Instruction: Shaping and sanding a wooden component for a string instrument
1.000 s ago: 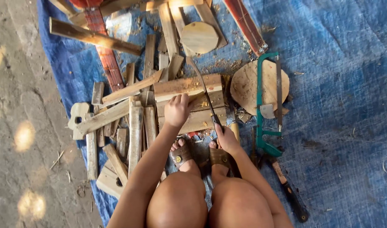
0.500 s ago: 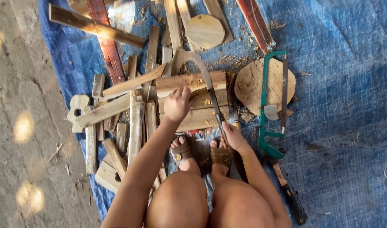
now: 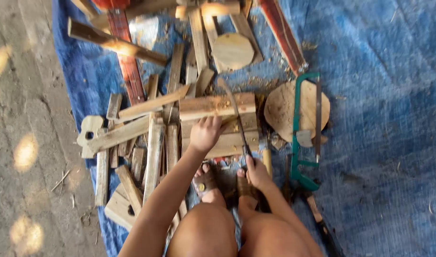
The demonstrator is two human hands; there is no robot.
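**A:** What am I doing right now?

**B:** I'm sawing wood, I think. My left hand (image 3: 204, 134) lies flat with spread fingers on the stacked boards (image 3: 218, 124), near the middle of the blue tarp (image 3: 379, 119), and presses them down. My right hand (image 3: 257, 172) is wrapped tight around the handle of a saw (image 3: 233, 114). The thin blade runs up from that hand and crosses the top board.

**A:** Is the blade in the wood?

**B:** It lies across the top board, close by my left fingers. The picture is a bit blurry, so I can't tell how deep the cut goes.

**A:** What else is near?

**B:** A green hacksaw (image 3: 303, 133) lies on a round wood piece (image 3: 280, 112), just to the right of the boards. Loose sticks (image 3: 154, 143) are piled toward the tarp's left edge. My feet (image 3: 222, 183) sit just below the boards.

**A:** What does the next move need?

**B:** I'd say straight, steady strokes with the right hand. The left hand must hold the boards firm and stay clear of the blade.
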